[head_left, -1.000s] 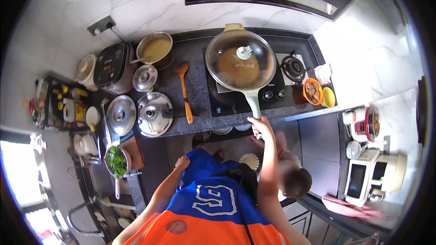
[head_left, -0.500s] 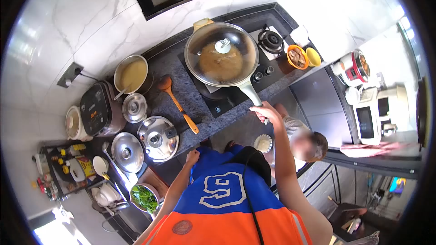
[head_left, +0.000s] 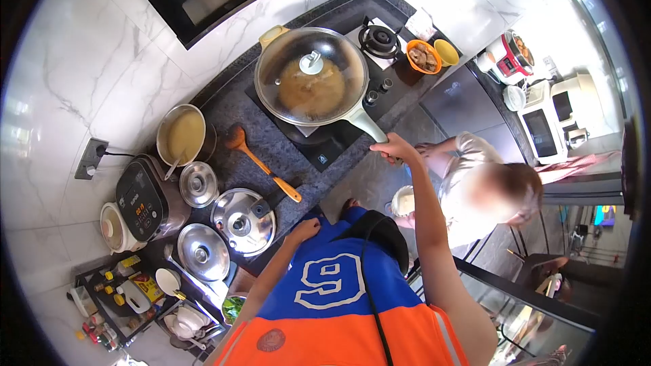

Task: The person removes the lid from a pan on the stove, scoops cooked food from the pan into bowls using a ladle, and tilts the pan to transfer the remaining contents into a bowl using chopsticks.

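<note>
Right hand is gripping the end of the pan handle, fingers curling right around it. Left hand is resting by the blue-and-orange jersey, kinda curled, can't tell if it's holding anything. The pan is sitting on the stove, glass lid covering it. A wooden spatula is lying nearby, and another person is hanging out near the right arm.
</note>
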Action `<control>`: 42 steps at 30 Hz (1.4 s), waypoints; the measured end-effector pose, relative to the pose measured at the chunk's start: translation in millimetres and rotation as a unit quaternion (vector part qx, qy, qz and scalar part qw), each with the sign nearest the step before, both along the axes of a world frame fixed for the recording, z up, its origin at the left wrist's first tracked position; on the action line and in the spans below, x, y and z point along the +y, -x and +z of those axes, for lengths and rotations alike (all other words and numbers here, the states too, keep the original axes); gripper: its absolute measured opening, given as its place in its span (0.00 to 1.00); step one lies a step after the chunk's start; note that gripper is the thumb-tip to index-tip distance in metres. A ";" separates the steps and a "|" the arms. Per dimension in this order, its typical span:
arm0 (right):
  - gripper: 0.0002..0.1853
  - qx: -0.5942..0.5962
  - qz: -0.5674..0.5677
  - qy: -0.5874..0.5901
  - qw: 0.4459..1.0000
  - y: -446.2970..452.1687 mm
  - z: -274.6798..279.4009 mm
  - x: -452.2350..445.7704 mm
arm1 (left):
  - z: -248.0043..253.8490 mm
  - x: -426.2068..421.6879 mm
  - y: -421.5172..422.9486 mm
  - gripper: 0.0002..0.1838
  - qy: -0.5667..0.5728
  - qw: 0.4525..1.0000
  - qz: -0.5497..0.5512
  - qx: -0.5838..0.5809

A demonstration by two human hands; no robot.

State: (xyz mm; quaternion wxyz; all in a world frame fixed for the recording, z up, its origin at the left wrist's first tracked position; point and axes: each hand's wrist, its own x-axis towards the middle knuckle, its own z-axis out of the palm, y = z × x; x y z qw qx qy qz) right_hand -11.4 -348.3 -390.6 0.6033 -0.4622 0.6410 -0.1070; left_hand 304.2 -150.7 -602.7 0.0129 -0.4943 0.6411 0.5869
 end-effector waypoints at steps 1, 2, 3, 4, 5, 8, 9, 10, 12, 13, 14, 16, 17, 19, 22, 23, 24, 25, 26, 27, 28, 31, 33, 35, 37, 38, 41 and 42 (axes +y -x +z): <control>0.18 0.003 0.008 0.020 1.000 -0.1 0.2 0.7 | 8.4 -5.4 8.1 0.15 -0.002 1.000 0.000 0.001; 0.18 0.005 0.016 0.042 0.999 -0.3 0.9 0.0 | 16.8 -12.9 17.2 0.15 -0.008 0.998 0.017 0.053; 0.18 0.005 0.016 0.040 0.999 -0.5 0.5 1.2 | 25.6 -17.6 25.8 0.16 -0.016 0.994 0.035 0.104; 0.18 0.003 0.017 0.045 0.999 -0.9 -0.2 2.4 | 34.9 -21.5 34.5 0.16 -0.018 0.994 0.037 0.104; 0.18 0.001 0.018 0.052 0.998 -1.7 -0.5 1.0 | 44.3 -28.7 43.0 0.15 -0.008 0.991 0.043 0.130; 0.19 0.011 0.023 0.064 0.998 0.0 -6.2 0.6 | 76.9 -48.4 63.5 0.14 0.006 0.983 0.056 0.172; 0.19 0.010 0.025 0.064 0.998 -1.3 -4.2 0.4 | 79.4 -50.6 68.9 0.14 0.008 0.980 0.061 0.189; 0.20 0.030 0.030 0.055 0.998 -2.2 -2.2 0.0 | 80.3 -51.6 73.5 0.14 0.009 0.980 0.063 0.189; 0.21 0.050 0.035 0.047 0.997 -5.2 0.4 -1.9 | 85.6 -56.9 80.6 0.14 0.034 0.973 0.049 0.223; 0.22 0.028 0.029 0.030 0.999 -7.2 -0.1 -1.3 | 88.6 -60.0 84.0 0.14 0.035 0.973 0.049 0.223; 0.23 0.008 0.021 0.013 1.000 -5.7 -0.2 -0.6 | 91.3 -64.5 90.6 0.13 -0.012 0.967 0.063 0.246; 0.22 0.000 0.017 0.008 1.000 -6.1 -9.7 1.8 | 102.4 -70.4 96.9 0.13 -0.061 0.959 0.077 0.267; 0.21 -0.007 0.014 0.004 1.000 -3.3 -13.6 0.7 | 108.1 -75.2 102.6 0.14 -0.078 0.952 0.096 0.281; 0.21 0.014 0.023 0.006 1.000 -10.7 0.0 3.4 | 124.9 -80.8 107.5 0.14 -0.095 0.944 0.117 0.294; 0.21 0.008 0.028 0.010 1.000 -7.7 4.2 7.3 | 135.0 -87.2 125.0 0.15 -0.109 0.939 0.183 0.271; 0.21 -0.022 0.033 0.012 0.999 -8.5 1.9 0.3 | 126.3 -91.7 134.9 0.16 -0.117 0.920 0.247 0.282; 0.21 -0.025 0.048 0.010 0.998 -8.5 -1.0 -0.6 | 120.9 -94.9 142.8 0.18 -0.129 0.898 0.302 0.293; 0.21 -0.024 0.028 0.012 0.999 -6.7 -3.2 8.9 | 133.8 -95.5 147.2 0.18 -0.130 0.898 0.302 0.294; 0.22 -0.032 0.042 0.014 0.999 -7.4 -7.1 -1.3 | 147.4 -103.6 154.4 0.21 -0.132 0.891 0.335 0.278; 0.22 -0.043 0.050 0.011 0.998 -6.6 -6.7 -4.0 | 161.0 -110.7 160.1 0.24 -0.141 0.886 0.353 0.264; 0.21 -0.027 0.035 -0.005 0.999 -6.4 -6.3 0.6 | 165.7 -108.8 160.7 0.24 -0.142 0.886 0.354 0.264; 0.18 -0.080 0.029 0.002 0.996 -7.7 -11.4 18.5 | 166.0 -119.7 179.1 0.29 -0.169 0.890 0.323 0.276; 0.18 -0.132 0.086 -0.018 0.987 1.5 -6.6 -11.0 | 177.6 -130.1 200.3 0.29 -0.170 0.850 0.405 0.289; 0.19 -0.140 0.160 -0.041 0.976 12.7 -7.8 -31.4 | 177.1 -127.0 213.4 0.28 -0.154 0.801 0.476 0.328; 0.21 -0.077 0.220 0.009 0.972 12.5 -12.3 -22.0 | 171.1 -118.4 226.5 0.26 -0.161 0.755 0.535 0.344; 0.24 -0.003 0.341 0.080 0.937 20.5 -11.1 -31.0 | 186.0 -116.4 250.9 0.24 -0.132 0.677 0.605 0.397; 0.30 0.053 0.427 0.188 0.883 32.3 -15.8 -41.4 | 184.1 -120.2 275.8 0.21 -0.046 0.676 0.650 0.344; 0.31 0.072 0.465 0.233 0.851 33.6 -6.5 -48.1 | 180.0 -124.6 281.9 0.19 -0.022 0.677 0.660 0.326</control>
